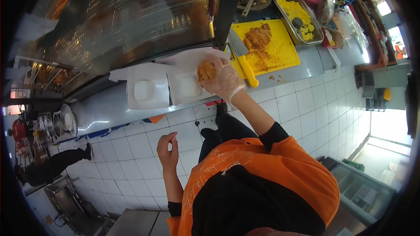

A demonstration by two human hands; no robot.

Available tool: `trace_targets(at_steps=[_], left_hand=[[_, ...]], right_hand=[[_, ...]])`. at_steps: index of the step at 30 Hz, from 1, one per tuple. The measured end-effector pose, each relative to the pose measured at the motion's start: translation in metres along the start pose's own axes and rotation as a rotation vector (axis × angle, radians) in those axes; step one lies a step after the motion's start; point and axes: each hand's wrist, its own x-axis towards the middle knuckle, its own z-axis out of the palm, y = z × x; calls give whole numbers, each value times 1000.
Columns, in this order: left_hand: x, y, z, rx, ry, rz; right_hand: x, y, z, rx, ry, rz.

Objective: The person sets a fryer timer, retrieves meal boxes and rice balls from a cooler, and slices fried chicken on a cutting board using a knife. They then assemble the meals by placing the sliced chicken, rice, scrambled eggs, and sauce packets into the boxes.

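fried piece (pixel 204 71), part-hidden by right hand (pixel 225 78)

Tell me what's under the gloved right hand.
Under the gloved right hand is browned, crumbly food, partly visible, with white paper beside it. Whatever lies directly beneath the palm and fingers is covered and can't be seen.

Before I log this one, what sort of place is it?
Probably a commercial kitchen: the gloved right hand holds browned food, a knife lies at the edge of a yellow board, and a metal tray holds yellow food.
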Motion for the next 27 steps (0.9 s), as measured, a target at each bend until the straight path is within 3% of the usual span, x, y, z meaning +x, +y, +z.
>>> trace_targets(at_steps=[1, 3, 5, 6, 8, 11, 14, 15, 18, 27], left_hand=[[10, 0, 1, 37, -15, 45], [18, 2, 4, -9, 50, -4], [13, 4, 7, -61, 90, -87], [10, 3, 11, -88, 104, -130], [16, 8, 16, -110, 107, -129], [37, 12, 26, -125, 14, -129], [72, 21, 32, -56, -39, -9], [80, 23, 34, -66, -29, -20], [93, 25, 45, -95, -32, -38], [97, 15, 63, -106, -154, -71]], right_hand=[[6, 0, 2, -82, 99, -31], [17, 17, -22, -188, -170, 10], [25, 49, -55, -244, -163, 92], [38, 69, -71, -240, -9, 146], [81, 100, -112, -145, 124, 57], [130, 169, -109, -885, -19, 19], [142, 124, -103, -938, -483, 321], [137, 124, -100, -933, -430, 281], [144, 117, -111, -788, -407, 418], [148, 140, -117, -783, -268, 504]])
